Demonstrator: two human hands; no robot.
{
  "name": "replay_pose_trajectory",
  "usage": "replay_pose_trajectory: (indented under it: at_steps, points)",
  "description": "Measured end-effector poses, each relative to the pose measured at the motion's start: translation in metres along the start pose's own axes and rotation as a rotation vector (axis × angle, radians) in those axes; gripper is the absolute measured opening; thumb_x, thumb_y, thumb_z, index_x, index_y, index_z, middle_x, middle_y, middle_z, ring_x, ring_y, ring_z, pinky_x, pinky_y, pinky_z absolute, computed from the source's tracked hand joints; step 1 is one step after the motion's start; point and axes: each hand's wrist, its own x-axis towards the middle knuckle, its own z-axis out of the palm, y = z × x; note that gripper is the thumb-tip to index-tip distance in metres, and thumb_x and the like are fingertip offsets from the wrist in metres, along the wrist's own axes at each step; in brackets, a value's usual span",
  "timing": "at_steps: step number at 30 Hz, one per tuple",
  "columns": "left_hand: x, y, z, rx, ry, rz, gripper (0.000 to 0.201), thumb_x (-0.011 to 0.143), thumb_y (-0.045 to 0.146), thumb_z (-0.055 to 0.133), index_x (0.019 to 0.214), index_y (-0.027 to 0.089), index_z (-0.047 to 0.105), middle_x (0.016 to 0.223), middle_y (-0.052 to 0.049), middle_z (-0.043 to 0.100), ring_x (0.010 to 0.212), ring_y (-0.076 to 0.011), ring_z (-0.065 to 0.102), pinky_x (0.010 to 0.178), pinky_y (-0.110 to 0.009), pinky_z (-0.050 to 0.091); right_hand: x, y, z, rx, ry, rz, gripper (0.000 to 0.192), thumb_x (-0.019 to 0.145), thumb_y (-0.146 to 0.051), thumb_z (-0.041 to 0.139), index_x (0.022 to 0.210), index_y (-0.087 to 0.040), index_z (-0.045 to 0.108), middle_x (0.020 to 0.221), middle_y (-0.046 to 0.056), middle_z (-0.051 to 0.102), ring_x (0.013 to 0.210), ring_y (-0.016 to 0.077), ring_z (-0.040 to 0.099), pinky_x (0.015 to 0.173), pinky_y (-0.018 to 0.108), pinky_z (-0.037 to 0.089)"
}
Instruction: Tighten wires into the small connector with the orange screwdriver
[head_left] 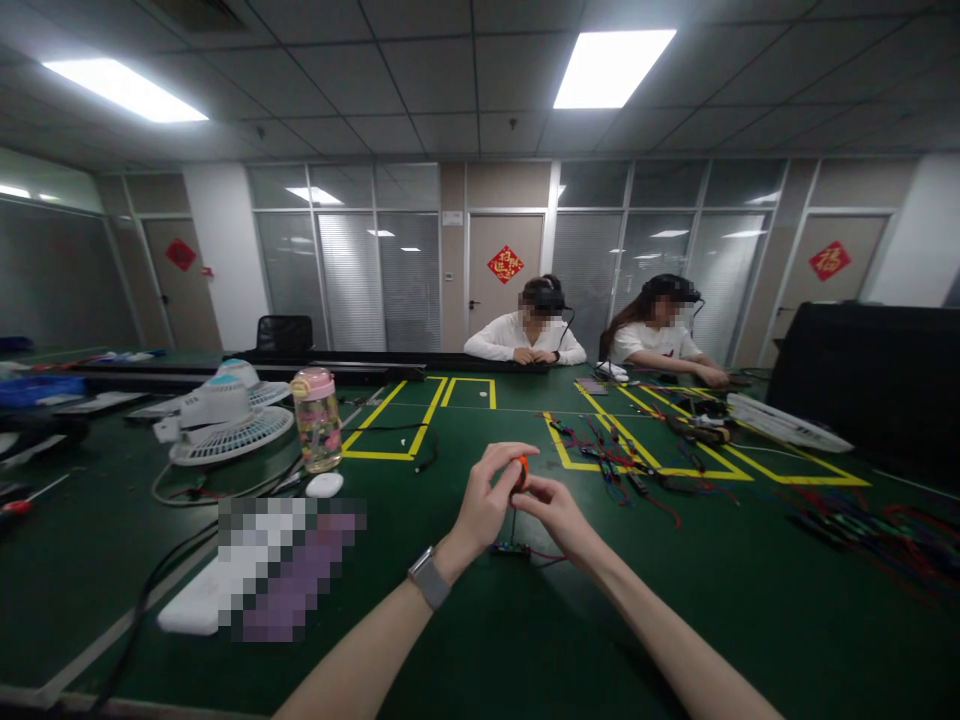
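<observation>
Orange part (pixel 521 468) pinched between both hands above the green desk (pixel 480 620).
Left hand (pixel 487 497), with a watch (pixel 428 577) on its wrist, closes its grip on the small orange part; right hand (pixel 553 512) meets it from the other side, fingertips closed on the same piece; a thin wire hangs from it to a small dark board (pixel 510 549) on the desk just below; a pink-lidded bottle (pixel 316 418) and a white fan (pixel 225 415) stand to the left; loose coloured wires (pixel 622 465) lie to the right; two people sit across the desk.
</observation>
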Motion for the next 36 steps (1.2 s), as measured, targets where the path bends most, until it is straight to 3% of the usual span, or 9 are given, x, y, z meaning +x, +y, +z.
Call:
replay_pose_trajectory:
  at_steps: [4, 8, 13, 16, 22, 26, 29, 32, 36]
  points:
    - [-0.001, 0.0, 0.0, 0.051, 0.043, -0.004, 0.019, 0.091, 0.02, 0.053, 0.101, 0.021, 0.069, 0.095, -0.004, 0.066, 0.094, -0.0192, 0.058, 0.086, -0.032, 0.045, 0.0, 0.005, -0.004, 0.081, -0.033, -0.009, 0.031, 0.073, -0.041, 0.076, 0.094, -0.019, 0.069, 0.084, 0.002, 0.068, 0.083, 0.0188, 0.061, 0.081, 0.032, 0.045]
    - [0.0, 0.0, 0.001, 0.172, 0.11, 0.018, 0.008, 0.084, 0.02, 0.062, 0.088, 0.02, 0.069, 0.088, -0.004, 0.063, 0.09, -0.0194, 0.056, 0.083, -0.032, 0.044, 0.0, 0.004, 0.003, 0.083, -0.038, 0.025, 0.034, 0.067, -0.04, 0.081, 0.089, -0.018, 0.069, 0.088, 0.004, 0.069, 0.086, 0.0209, 0.062, 0.083, 0.034, 0.046]
    - [0.001, -0.001, 0.0, 0.135, 0.035, 0.034, 0.025, 0.094, 0.02, 0.046, 0.105, 0.022, 0.069, 0.104, -0.005, 0.064, 0.1, -0.0193, 0.056, 0.09, -0.034, 0.043, 0.001, 0.002, 0.003, 0.035, -0.002, 0.033, 0.028, 0.066, -0.038, 0.081, 0.079, -0.016, 0.07, 0.08, 0.003, 0.068, 0.079, 0.0195, 0.06, 0.079, 0.032, 0.045]
    - [0.0, -0.001, 0.0, 0.18, 0.014, 0.056, 0.031, 0.097, 0.02, 0.041, 0.115, 0.024, 0.065, 0.108, -0.004, 0.066, 0.102, -0.0191, 0.057, 0.091, -0.035, 0.041, 0.002, 0.003, -0.001, 0.066, 0.004, 0.015, 0.029, 0.064, -0.034, 0.082, 0.086, -0.018, 0.071, 0.081, 0.002, 0.068, 0.08, 0.0181, 0.06, 0.08, 0.031, 0.045]
    - [-0.003, -0.001, 0.003, 0.314, 0.109, 0.064, 0.017, 0.088, 0.023, 0.06, 0.1, 0.023, 0.07, 0.091, -0.004, 0.063, 0.091, -0.0199, 0.055, 0.085, -0.034, 0.042, 0.001, -0.001, -0.001, 0.071, 0.003, 0.042, 0.03, 0.058, -0.036, 0.085, 0.076, -0.017, 0.071, 0.081, 0.003, 0.068, 0.083, 0.0211, 0.061, 0.085, 0.036, 0.045]
    - [-0.001, -0.004, 0.0, 0.263, 0.066, 0.047, 0.024, 0.094, 0.023, 0.049, 0.109, 0.024, 0.068, 0.102, -0.005, 0.062, 0.099, -0.0199, 0.056, 0.09, -0.034, 0.042, 0.001, -0.003, -0.003, 0.042, -0.021, 0.042, 0.03, 0.066, -0.039, 0.08, 0.084, -0.016, 0.072, 0.084, 0.004, 0.07, 0.083, 0.02, 0.061, 0.084, 0.035, 0.045]
    - [0.0, -0.005, -0.001, 0.223, 0.0, 0.038, 0.034, 0.098, 0.021, 0.037, 0.12, 0.025, 0.062, 0.114, -0.005, 0.063, 0.106, -0.0197, 0.056, 0.093, -0.034, 0.041, 0.003, -0.002, -0.005, 0.086, -0.002, 0.022, 0.035, 0.062, -0.035, 0.083, 0.09, -0.019, 0.07, 0.087, 0.003, 0.069, 0.082, 0.0179, 0.061, 0.083, 0.032, 0.045]
    - [0.0, -0.004, 0.001, 0.242, 0.006, 0.037, 0.032, 0.097, 0.021, 0.04, 0.122, 0.025, 0.06, 0.107, -0.005, 0.065, 0.101, -0.0195, 0.057, 0.09, -0.034, 0.042, 0.004, -0.001, -0.003, 0.095, 0.014, 0.028, 0.034, 0.057, -0.032, 0.086, 0.082, -0.019, 0.068, 0.08, 0.001, 0.067, 0.079, 0.0173, 0.06, 0.082, 0.032, 0.046]
    - [-0.002, -0.004, 0.003, 0.309, 0.058, 0.053, 0.024, 0.091, 0.022, 0.053, 0.111, 0.024, 0.065, 0.096, -0.005, 0.061, 0.093, -0.0194, 0.056, 0.086, -0.034, 0.044, 0.003, -0.003, 0.0, 0.058, -0.002, 0.046, 0.029, 0.061, -0.035, 0.083, 0.079, -0.017, 0.069, 0.082, 0.003, 0.068, 0.083, 0.0201, 0.061, 0.085, 0.035, 0.045]
